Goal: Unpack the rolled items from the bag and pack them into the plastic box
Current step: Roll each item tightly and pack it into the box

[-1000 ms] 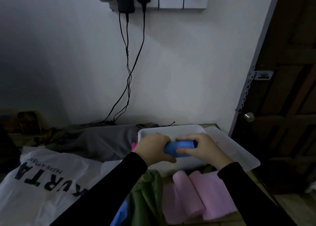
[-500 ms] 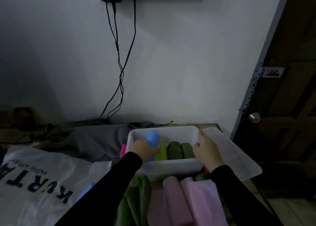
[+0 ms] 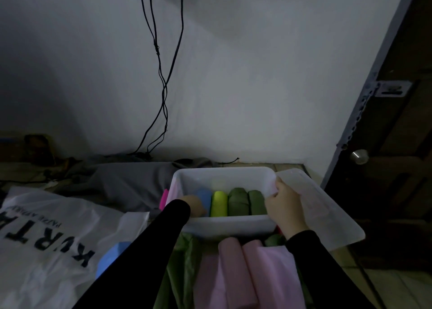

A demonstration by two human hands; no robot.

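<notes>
Box (image 3: 224, 225) of white plastic stands in the middle of the scene, near the far wall. Inside it four rolled items lie side by side: a blue roll (image 3: 203, 197) at the left, then a yellow-green roll (image 3: 219, 203), then two dark green rolls (image 3: 247, 202) at the right. The left hand (image 3: 195, 206) is down in the left end of the box and rests against the blue roll; the fingers are hidden behind the near wall of the box, so it is not possible to tell if they grip the roll or lie loose. The right hand (image 3: 284, 207) holds the right rim of the box, with the thumb inside and the fingers curled over the edge. Both arms are in black sleeves.

The lid (image 3: 327, 215) of the box lies tilted just beside the box on the right. Near the person, in front of the box, lie two pink rolls (image 3: 245, 269) and some loose green cloth (image 3: 184, 266). The white bag (image 3: 46, 243) with black letters lies at the left, and another blue roll (image 3: 112, 258) rests at its right edge. A bright pink item (image 3: 163, 199) shows just beside the left wall of the box. Two black cables (image 3: 163, 75) hang down the far wall.
</notes>
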